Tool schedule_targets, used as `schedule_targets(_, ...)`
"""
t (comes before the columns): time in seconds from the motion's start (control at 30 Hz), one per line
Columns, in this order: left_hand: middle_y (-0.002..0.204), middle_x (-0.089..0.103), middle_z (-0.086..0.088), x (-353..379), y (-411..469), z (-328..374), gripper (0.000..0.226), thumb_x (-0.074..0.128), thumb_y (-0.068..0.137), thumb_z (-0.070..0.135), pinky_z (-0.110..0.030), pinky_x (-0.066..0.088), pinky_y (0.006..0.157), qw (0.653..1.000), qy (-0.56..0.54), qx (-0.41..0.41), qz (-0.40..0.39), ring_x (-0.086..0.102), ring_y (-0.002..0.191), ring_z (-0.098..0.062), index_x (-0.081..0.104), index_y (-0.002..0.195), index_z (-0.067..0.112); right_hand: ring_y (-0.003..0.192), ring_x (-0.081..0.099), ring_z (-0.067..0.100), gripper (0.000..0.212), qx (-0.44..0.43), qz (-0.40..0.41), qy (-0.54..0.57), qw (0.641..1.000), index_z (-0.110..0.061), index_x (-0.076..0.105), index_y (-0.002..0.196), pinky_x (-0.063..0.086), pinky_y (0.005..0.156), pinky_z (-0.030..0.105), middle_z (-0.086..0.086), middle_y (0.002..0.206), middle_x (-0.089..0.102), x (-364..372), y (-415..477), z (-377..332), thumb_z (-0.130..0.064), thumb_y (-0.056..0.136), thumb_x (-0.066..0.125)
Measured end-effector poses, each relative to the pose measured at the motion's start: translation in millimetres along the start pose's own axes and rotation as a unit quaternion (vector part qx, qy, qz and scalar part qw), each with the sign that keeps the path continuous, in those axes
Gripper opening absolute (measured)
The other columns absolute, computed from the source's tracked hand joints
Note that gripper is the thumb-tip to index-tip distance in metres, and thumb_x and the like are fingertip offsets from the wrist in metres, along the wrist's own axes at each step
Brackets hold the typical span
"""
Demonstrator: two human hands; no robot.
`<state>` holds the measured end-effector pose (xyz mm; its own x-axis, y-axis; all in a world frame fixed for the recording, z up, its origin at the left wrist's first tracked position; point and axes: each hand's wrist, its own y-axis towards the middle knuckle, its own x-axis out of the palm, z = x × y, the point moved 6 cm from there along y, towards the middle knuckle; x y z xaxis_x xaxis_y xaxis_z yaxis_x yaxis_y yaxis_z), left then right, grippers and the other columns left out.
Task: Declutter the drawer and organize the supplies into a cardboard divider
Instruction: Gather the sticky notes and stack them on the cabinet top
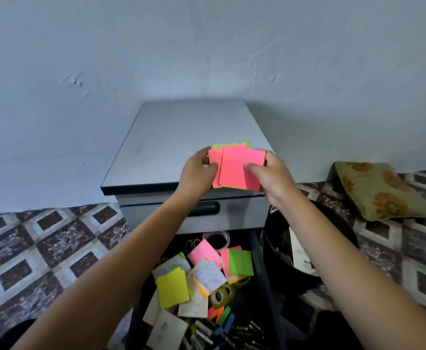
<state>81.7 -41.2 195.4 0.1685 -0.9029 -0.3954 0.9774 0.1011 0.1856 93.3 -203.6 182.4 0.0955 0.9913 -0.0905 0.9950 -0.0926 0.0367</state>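
Head view: both hands are holding a loose stack of sticky notes (pixel 234 168) just above the front edge of the grey desk (pixel 171 137). The left hand (pixel 199 170) is gripping the stack's left edge, thumb on top. The right hand (pixel 270 173) is pinching the right edge, fingers (pixel 251 168) curled over the top pink sheet. Pink sheets are fanning out on top and green-yellow ones are showing behind.

Step in hand, as a judgement: clearing out and sorting, with the notes being squared up or set down on the desk. The next move is probably calling for tapping the edges flush without letting the loose sheets slip, then going back down for more.

The open drawer (pixel 262 286) below is looking far from done. It is holding:
- a yellow pad (pixel 172 289), a green pad (pixel 240 261) and a pink pad (pixel 203 252)
- white paper scraps
- a tape roll (pixel 219 296), with another ring-shaped roll (pixel 218 239) at the back
- coloured page flags (pixel 219 313)
- small dark items at the front, too blurred to name

A black bin (pixel 348 238) is standing just right of the drawer, with a white sheet inside. No cardboard divider is showing in view.
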Motion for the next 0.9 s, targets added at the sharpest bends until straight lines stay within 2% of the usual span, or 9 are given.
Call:
schedule_targets(0.1, 0.092, 0.059, -0.001, 4.2, 30.6, 30.8, 0.034, 0.044, 0.086, 0.004, -0.024, 0.041, 0.071, 1.0, 0.003, 0.016, 0.02, 0.053, 0.083, -0.018, 0.059, 0.116, 0.009, 0.092, 0.054, 0.017, 0.027, -0.053, 0.012, -0.025, 0.998, -0.015, 0.051, 0.112, 0.045, 0.073, 0.026, 0.004, 0.102, 0.058, -8.5, 27.7, -33.5, -0.004, 0.087, 0.056)
schedule_targets(0.23, 0.097, 0.058, -0.003, 25.0, 56.0, 45.1, 0.032, 0.042, 0.09, 0.008, -0.02, 0.039, 0.061, 1.0, 0.015, 0.022, 0.001, 0.052, 0.086, -0.02, 0.056, 0.118, 0.008, 0.086, 0.05, 0.018, 0.035, -0.078, 0.04, -0.055, 0.995, -0.011, 0.042, 0.118, 0.04, 0.063, 0.021, 0.0, 0.091, 0.051, -16.4, 53.7, -44.9, -0.002, 0.085, 0.05)
schedule_targets(0.33, 0.113, 0.061, -0.005, 46.3, 60.0, 35.9, 0.042, 0.042, 0.087, 0.008, -0.027, 0.045, 0.078, 0.999, 0.014, 0.009, -0.036, 0.057, 0.101, -0.024, 0.05, 0.128, 0.013, 0.086, 0.052, 0.02, 0.047, -0.074, 0.037, -0.096, 0.992, -0.008, 0.03, 0.13, 0.039, 0.062, 0.021, 0.002, 0.105, 0.049, -14.9, 57.8, -28.8, -0.001, 0.087, 0.046)
schedule_targets(0.43, 0.116, 0.061, -0.003, 60.1, 59.5, 22.5, 0.049, 0.038, 0.085, 0.005, -0.026, 0.041, 0.079, 0.998, 0.029, -0.006, -0.05, 0.056, 0.103, -0.023, 0.047, 0.131, 0.018, 0.087, 0.05, 0.019, 0.049, -0.06, 0.033, -0.133, 0.989, -0.007, 0.023, 0.136, 0.035, 0.068, 0.025, 0.001, 0.106, 0.048, -14.5, 61.4, -11.8, -0.002, 0.091, 0.041)
schedule_targets(0.53, 0.122, 0.06, -0.005, 62.8, 59.2, 13.1, 0.047, 0.035, 0.089, 0.004, -0.027, 0.04, 0.08, 0.999, 0.042, -0.003, -0.027, 0.055, 0.107, -0.025, 0.047, 0.132, 0.017, 0.091, 0.049, 0.018, 0.044, -0.072, 0.027, -0.165, 0.983, -0.009, 0.028, 0.136, 0.031, 0.07, 0.023, 0.002, 0.108, 0.05, -15.7, 64.8, -5.5, -0.003, 0.093, 0.036)
schedule_targets(0.63, 0.121, 0.061, -0.003, 56.7, 56.9, 9.5, 0.04, 0.037, 0.093, 0.008, -0.03, 0.044, 0.084, 0.999, 0.026, 0.015, 0.02, 0.057, 0.107, -0.024, 0.045, 0.131, 0.017, 0.101, 0.055, 0.024, 0.037, -0.113, 0.041, -0.173, 0.978, -0.006, 0.035, 0.132, 0.03, 0.067, 0.02, 0.009, 0.117, 0.059, -18.6, 65.6, -4.9, -0.004, 0.095, 0.041)
schedule_targets(0.7, 0.116, 0.062, -0.001, 53.1, 58.1, 12.8, 0.036, 0.04, 0.094, 0.008, -0.028, 0.044, 0.082, 0.998, -0.001, 0.041, 0.042, 0.058, 0.104, -0.022, 0.046, 0.128, 0.017, 0.105, 0.057, 0.026, 0.034, -0.138, 0.06, -0.172, 0.973, -0.004, 0.039, 0.128, 0.03, 0.067, 0.02, 0.012, 0.118, 0.061, -21.3, 67.9, -9.0, -0.005, 0.095, 0.044)
schedule_targets(0.8, 0.117, 0.063, -0.003, 54.1, 67.6, 13.7, 0.033, 0.042, 0.094, 0.011, -0.029, 0.045, 0.083, 0.999, 0.002, 0.041, 0.029, 0.059, 0.103, -0.022, 0.048, 0.126, 0.017, 0.101, 0.058, 0.029, 0.03, -0.147, 0.07, -0.193, 0.968, -0.002, 0.043, 0.124, 0.029, 0.063, 0.021, 0.015, 0.113, 0.062, -23.8, 73.9, -12.3, -0.007, 0.095, 0.046)
schedule_targets(0.9, 0.118, 0.062, -0.007, 57.4, 72.4, 8.5, 0.032, 0.04, 0.096, 0.015, -0.032, 0.045, 0.084, 0.997, 0.075, 0.032, -0.006, 0.058, 0.105, -0.027, 0.05, 0.126, 0.013, 0.104, 0.057, 0.03, 0.028, -0.11, 0.055, -0.245, 0.962, -0.002, 0.046, 0.122, 0.027, 0.064, 0.022, 0.016, 0.116, 0.061, -24.5, 80.7, -4.5, -0.015, 0.096, 0.046)
